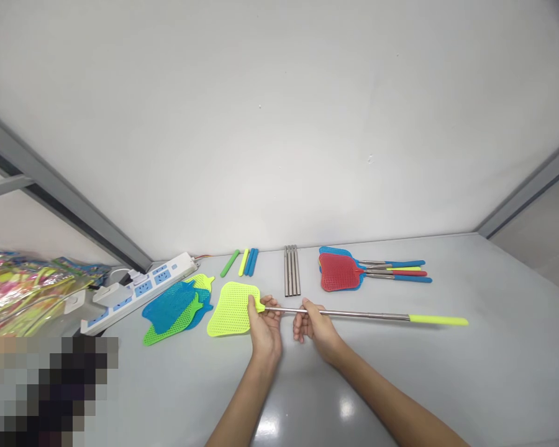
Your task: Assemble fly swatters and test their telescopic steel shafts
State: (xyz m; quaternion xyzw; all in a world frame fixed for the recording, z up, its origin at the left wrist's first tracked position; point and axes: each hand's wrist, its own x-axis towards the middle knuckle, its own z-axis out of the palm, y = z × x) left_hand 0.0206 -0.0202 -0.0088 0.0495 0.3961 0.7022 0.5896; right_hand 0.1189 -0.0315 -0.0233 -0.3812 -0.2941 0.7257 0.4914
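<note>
Forearms show at five and seven o'clock, left hand gripping the yellow swatter head by its neck, right hand pinching its rod (likely to keep both aligned), handle towards three. Loose heads lie at nine, seemingly for easy reach.

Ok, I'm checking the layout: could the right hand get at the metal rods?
Probably yes: the metal rods lie uncovered just beyond the right hand, though it would likely need to release the swatter shaft crossing in front.
</note>
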